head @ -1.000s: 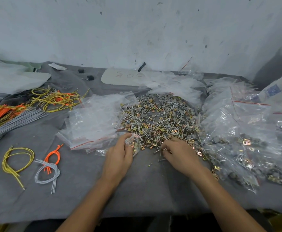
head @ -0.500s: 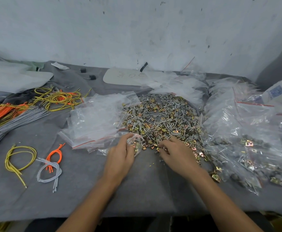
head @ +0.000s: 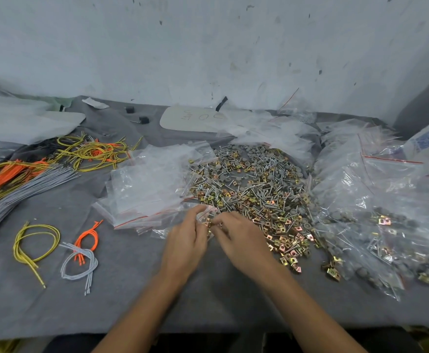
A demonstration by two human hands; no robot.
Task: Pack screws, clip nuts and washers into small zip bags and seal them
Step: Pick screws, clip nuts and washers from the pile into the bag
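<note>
A loose heap of screws, brass clip nuts and grey washers (head: 254, 189) covers the middle of the grey cloth. Left of it lies a stack of empty small zip bags (head: 147, 189). My left hand (head: 186, 243) pinches a small clear zip bag (head: 209, 216) with a few parts inside, at the heap's near edge. My right hand (head: 241, 240) meets it at the bag's mouth, fingertips pressed together on a few small parts that are mostly hidden. Filled bags (head: 381, 225) pile up at the right.
Bundles of yellow, orange and grey cords (head: 42, 169) lie at the left, with smaller loops (head: 81, 256) nearer me. A white plate (head: 195, 119) and more plastic lie against the wall. The table's front edge (head: 208, 332) is close to my arms.
My right hand moved left from the heap's near edge to the bag held in my left hand. Both hands now touch at the bag's mouth.
</note>
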